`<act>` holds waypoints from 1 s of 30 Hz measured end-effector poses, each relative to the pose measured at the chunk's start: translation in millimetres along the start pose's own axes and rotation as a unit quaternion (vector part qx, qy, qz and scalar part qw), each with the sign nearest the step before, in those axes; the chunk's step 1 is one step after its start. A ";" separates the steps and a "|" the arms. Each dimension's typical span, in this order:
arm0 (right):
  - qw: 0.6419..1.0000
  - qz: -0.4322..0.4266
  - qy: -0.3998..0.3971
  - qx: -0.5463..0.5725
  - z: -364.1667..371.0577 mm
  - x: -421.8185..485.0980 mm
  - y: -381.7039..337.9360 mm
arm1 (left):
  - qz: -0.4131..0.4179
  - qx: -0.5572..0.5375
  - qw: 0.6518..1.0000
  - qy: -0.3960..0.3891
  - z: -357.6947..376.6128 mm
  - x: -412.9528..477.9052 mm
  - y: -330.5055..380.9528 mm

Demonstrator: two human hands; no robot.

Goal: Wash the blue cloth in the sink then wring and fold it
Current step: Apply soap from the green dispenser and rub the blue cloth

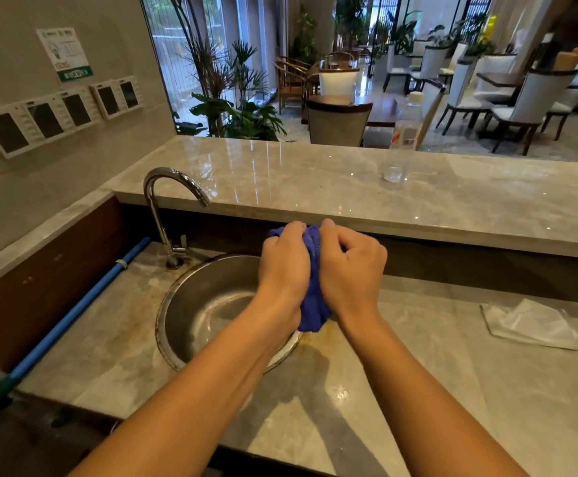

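Note:
The blue cloth (313, 304) is bunched into a tight wad between both my hands, above the right rim of the round steel sink (208, 311). My left hand (286, 263) grips its left side and my right hand (351, 270) grips its right side, fingers curled round it. A blue tuft sticks out above my knuckles and the lower end hangs below my wrists. The chrome tap (169, 201) stands at the back left of the sink; no water is seen running.
A crumpled white paper (528, 325) lies on the marble counter to the right. A clear plastic bottle (406, 139) stands on the raised marble ledge behind. A blue-handled pole (74, 315) leans along the left wall.

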State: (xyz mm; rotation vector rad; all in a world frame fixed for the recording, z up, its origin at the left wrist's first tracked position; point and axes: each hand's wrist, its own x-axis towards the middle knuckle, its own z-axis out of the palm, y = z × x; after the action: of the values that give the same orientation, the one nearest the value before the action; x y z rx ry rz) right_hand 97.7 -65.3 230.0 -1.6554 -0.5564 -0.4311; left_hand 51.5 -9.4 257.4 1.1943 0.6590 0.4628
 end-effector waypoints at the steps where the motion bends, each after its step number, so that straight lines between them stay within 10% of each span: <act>1: 1.000 0.016 -0.007 0.001 -0.5 0.5 1.9 | -0.006 -0.006 1.000 -0.006 -1.1 -2.5 4.1; 15: 0.998 -0.033 -0.057 -0.008 17.3 -34.9 -17.1 | -0.070 -0.075 0.991 0.083 -20.3 7.7 13.8; 22: 0.985 0.159 -0.068 0.023 16.2 -11.0 22.1 | -0.096 -0.084 0.991 0.029 -25.9 -0.6 -2.9; 30: 0.991 0.116 -0.063 -0.005 31.7 -19.9 22.8 | -0.124 -0.071 0.990 0.009 -36.0 10.6 -17.5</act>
State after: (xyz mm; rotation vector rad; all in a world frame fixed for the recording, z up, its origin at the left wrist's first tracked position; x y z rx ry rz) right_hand 93.9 -38.8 195.4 -1.7405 -0.4472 -0.1604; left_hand 34.4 17.0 230.6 0.9590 0.7663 0.3064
